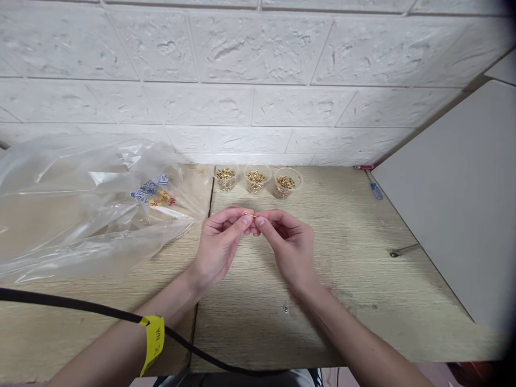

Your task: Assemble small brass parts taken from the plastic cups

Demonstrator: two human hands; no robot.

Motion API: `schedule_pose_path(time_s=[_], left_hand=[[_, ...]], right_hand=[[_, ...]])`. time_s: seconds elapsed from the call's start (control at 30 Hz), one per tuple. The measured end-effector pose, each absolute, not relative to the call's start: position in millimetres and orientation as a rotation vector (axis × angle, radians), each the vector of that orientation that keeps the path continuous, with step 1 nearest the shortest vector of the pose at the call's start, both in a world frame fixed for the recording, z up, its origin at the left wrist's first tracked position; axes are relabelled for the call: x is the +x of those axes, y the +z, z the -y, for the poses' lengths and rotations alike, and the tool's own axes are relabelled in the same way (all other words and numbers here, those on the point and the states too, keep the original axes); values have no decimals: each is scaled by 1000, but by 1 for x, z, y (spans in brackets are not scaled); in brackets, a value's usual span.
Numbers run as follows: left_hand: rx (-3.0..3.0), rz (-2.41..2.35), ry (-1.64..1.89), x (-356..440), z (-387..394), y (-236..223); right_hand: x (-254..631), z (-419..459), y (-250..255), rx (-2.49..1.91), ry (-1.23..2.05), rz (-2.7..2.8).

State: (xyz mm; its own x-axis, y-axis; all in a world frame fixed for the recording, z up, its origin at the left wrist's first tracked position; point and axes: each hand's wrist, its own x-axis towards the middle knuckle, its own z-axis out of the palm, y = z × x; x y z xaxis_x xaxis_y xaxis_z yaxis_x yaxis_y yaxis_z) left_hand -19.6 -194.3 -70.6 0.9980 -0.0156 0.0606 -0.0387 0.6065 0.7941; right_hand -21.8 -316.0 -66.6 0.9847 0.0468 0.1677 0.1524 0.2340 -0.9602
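Note:
Between my two hands, over the middle of the table, is a small thin brass-coloured pin. My left hand pinches one end of it between thumb and forefinger. Thumb and forefinger of my right hand close on the other end, and the fingertips of both hands nearly meet. Just beyond the hands stand three clear plastic cups holding many small brass-coloured pieces: a left cup, a middle cup and a right cup. The pin's exact shape is too small to make out.
A large clear plastic bag covers the table's left side. A black cable with a yellow tag crosses the front left. A blue-handled tool, a metal wrench-like tool and a white panel are at right. A small metal piece lies nearer me.

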Motion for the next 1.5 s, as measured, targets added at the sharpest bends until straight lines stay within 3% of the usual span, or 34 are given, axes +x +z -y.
schedule_pose_path(time_s=[0.43, 0.73, 1.1, 1.5], left_hand=[[1267, 180, 248, -20, 190, -79], [1706, 355, 509, -17, 178, -72], [1799, 382, 508, -18, 180, -66], [1520, 176, 193, -18, 180, -60]], right_hand=[[-18, 317, -68, -1160, 89, 100], [-13, 321, -62, -1313, 19, 91], [-14, 323, -67, -1514, -150, 253], [-12, 323, -66, -1457, -122, 184]])
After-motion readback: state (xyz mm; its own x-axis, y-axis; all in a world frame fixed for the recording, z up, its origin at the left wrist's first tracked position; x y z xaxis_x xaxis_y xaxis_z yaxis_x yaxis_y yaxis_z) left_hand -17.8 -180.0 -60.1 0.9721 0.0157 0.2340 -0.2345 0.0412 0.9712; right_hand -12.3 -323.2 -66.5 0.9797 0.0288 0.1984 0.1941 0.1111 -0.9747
